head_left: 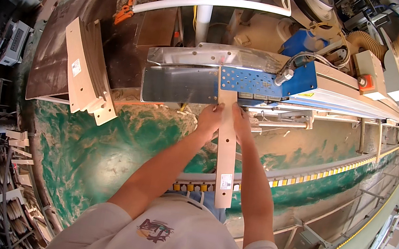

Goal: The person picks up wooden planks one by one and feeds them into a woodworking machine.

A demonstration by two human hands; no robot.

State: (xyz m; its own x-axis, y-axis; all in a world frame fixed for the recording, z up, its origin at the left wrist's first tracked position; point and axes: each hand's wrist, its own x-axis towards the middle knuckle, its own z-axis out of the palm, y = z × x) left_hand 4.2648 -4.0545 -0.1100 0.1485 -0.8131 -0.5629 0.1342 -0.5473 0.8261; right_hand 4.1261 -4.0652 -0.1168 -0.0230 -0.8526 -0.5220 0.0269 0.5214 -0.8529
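Between my two hands is a long, pale wooden board (226,154) with drilled holes and a white label near its lower end. Its far end reaches under a perforated blue metal guard (251,82) on the machine. My left hand (209,121) grips the board's left edge, thumb on top. On the opposite edge my right hand (241,122) holds it, fingers closed around the side. The board's lower end points back toward my body. Left of the guard, a smooth metal plate (179,87) forms part of the machine bed.
A stack of similar wooden boards (80,69) lies on a dark table (50,60) at left. Orange-handled pliers or cutters (124,10) rest farther back. The machine's long rail (355,103) runs right, below a box with a red button (366,82). A yellow-edged roller track (299,179) crosses nearby.
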